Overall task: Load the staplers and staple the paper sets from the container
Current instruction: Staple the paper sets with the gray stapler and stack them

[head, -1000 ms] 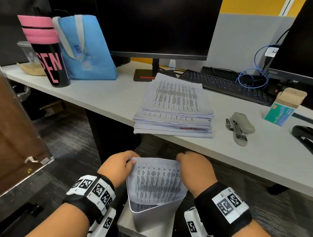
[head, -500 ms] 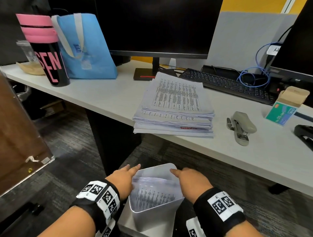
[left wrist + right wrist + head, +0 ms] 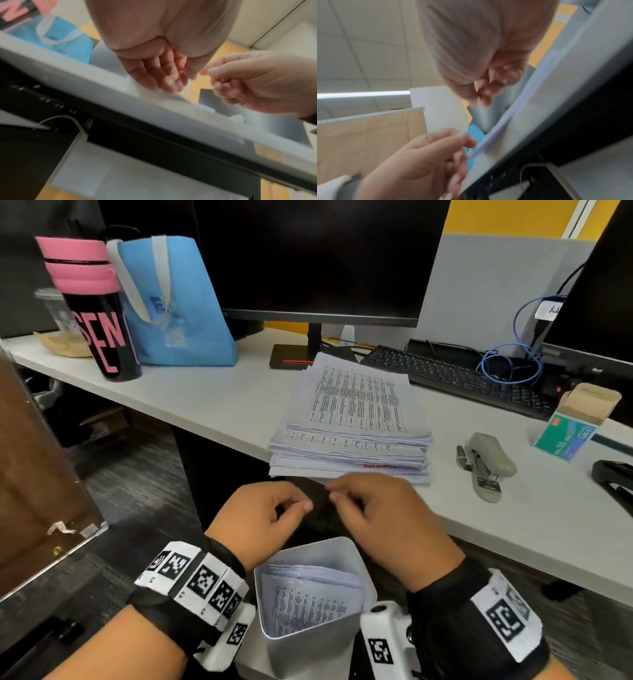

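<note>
Looking down, we see both hands raised side by side above the white container, just short of the desk edge. Left hand: fingers loosely curled, nothing in them. Right hand: fingers likewise curled, empty as far as we can see; both wrist views are blurred. Inside the container a curled set of printed papers stands upright against its wall. On the desk, just beyond the hands, lies a thick paper stack. Right of it we note a grey stapler lying open, a green staple box near it, and a black stapler at the frame's edge.
</note>
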`<state>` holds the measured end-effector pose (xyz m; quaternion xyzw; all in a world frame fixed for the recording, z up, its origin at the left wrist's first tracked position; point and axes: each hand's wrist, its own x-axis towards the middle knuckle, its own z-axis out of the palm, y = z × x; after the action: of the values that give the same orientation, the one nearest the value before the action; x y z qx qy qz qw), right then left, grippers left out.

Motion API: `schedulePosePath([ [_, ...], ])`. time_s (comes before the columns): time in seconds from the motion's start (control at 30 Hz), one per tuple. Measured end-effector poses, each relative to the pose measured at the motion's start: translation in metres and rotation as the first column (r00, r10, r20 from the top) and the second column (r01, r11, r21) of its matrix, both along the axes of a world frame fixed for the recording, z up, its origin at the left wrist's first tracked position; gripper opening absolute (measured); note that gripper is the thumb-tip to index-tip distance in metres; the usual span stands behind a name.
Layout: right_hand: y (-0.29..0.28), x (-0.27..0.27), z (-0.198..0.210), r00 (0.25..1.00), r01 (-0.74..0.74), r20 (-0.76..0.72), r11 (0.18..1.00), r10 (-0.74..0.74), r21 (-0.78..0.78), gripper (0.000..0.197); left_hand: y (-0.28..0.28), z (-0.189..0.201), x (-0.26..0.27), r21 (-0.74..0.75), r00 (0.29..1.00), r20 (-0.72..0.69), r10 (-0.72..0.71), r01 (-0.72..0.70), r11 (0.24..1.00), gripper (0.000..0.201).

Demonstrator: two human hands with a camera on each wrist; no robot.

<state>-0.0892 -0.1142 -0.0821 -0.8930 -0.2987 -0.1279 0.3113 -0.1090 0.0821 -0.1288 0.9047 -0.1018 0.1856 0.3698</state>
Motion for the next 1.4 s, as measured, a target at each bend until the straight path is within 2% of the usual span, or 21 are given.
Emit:
schedulePosePath([
  [0.03,-0.003,0.002,0.008,0.994,0.065,0.088,0.995,-0.071,0.072,0.021,-0.001,0.009,-0.001,-0.016,0.997,0.072,0.02,-0.019,1.0,0.03],
  [0.1,-0.013,0.014,0.019,0.952,0.213,0.203,0.972,-0.229,0.1,0.024,-0.004,0.025,-0.002,-0.001,0.971,0.221,0.087,-0.089,0.996,0.028],
  [0.17,-0.026,0.032,0.022,0.922,0.34,0.188,0.94,-0.338,0.026,0.031,-0.004,0.033,0.001,0.083,0.939,0.327,0.11,-0.144,0.986,0.028],
  [0.2,-0.033,0.041,0.024,0.918,0.378,0.137,0.926,-0.373,-0.011,0.034,-0.003,0.034,0.004,0.139,0.941,0.324,0.099,-0.15,0.979,0.033],
  [0.27,-0.043,0.053,0.028,0.912,0.41,0.021,0.91,-0.409,-0.057,0.038,-0.003,0.031,0.009,0.256,0.983,0.164,0.078,-0.119,0.959,0.059],
  [0.33,-0.047,0.063,0.032,0.907,0.405,-0.068,0.904,-0.416,-0.133,0.042,-0.006,0.028,0.014,0.362,0.994,-0.042,0.098,-0.077,0.929,0.079],
  [0.4,-0.049,0.073,0.035,0.903,0.372,-0.135,0.9,-0.407,-0.227,0.048,-0.012,0.026,0.018,0.453,0.983,-0.13,0.129,-0.057,0.89,0.081],
  [0.53,-0.047,0.092,0.046,0.885,0.325,-0.238,0.897,-0.4,-0.299,0.059,-0.016,0.03,0.026,0.505,0.971,-0.172,0.169,-0.06,0.861,0.079],
  [0.6,-0.044,0.1,0.05,0.868,0.322,-0.268,0.885,-0.418,-0.335,0.055,-0.014,0.03,0.028,0.496,0.975,-0.156,0.157,-0.06,0.866,0.082],
  [0.73,-0.039,0.109,0.051,0.864,0.338,-0.225,0.85,-0.451,-0.404,0.039,-0.009,0.03,0.029,0.428,0.981,-0.156,0.114,-0.037,0.903,0.092],
  [0.87,-0.037,0.109,0.051,0.854,0.357,-0.19,0.812,-0.484,-0.462,0.029,-0.011,0.035,0.027,0.382,0.979,-0.182,0.095,-0.019,0.924,0.074],
  [0.97,-0.039,0.107,0.048,0.865,0.353,-0.15,0.792,-0.48,-0.497,0.035,-0.009,0.05,0.028,0.165,0.982,-0.134,0.134,-0.111,0.98,0.05],
  [1.07,-0.044,0.106,0.047,0.876,0.325,-0.176,0.819,-0.449,-0.472,0.038,0.001,0.07,0.047,-0.022,0.951,-0.109,0.289,-0.293,0.956,0.043],
  [1.13,-0.047,0.106,0.049,0.871,0.315,-0.226,0.847,-0.437,-0.428,0.042,0.007,0.081,0.063,-0.026,0.921,-0.235,0.311,-0.326,0.945,0.049],
  [1.2,-0.048,0.106,0.052,0.869,0.297,-0.247,0.85,-0.429,-0.434,0.045,0.008,0.087,0.077,-0.028,0.898,-0.355,0.262,-0.29,0.957,0.05],
  [1.3,-0.045,0.108,0.049,0.883,0.299,-0.159,0.791,-0.441,-0.535,0.037,0.008,0.089,0.092,0.003,0.885,-0.371,0.28,-0.3,0.954,0.042],
  [1.4,-0.043,0.108,0.04,0.9,0.352,-0.044,0.782,-0.434,-0.514,0.029,0.011,0.09,0.1,0.017,0.847,-0.402,0.348,-0.373,0.928,0.034],
])
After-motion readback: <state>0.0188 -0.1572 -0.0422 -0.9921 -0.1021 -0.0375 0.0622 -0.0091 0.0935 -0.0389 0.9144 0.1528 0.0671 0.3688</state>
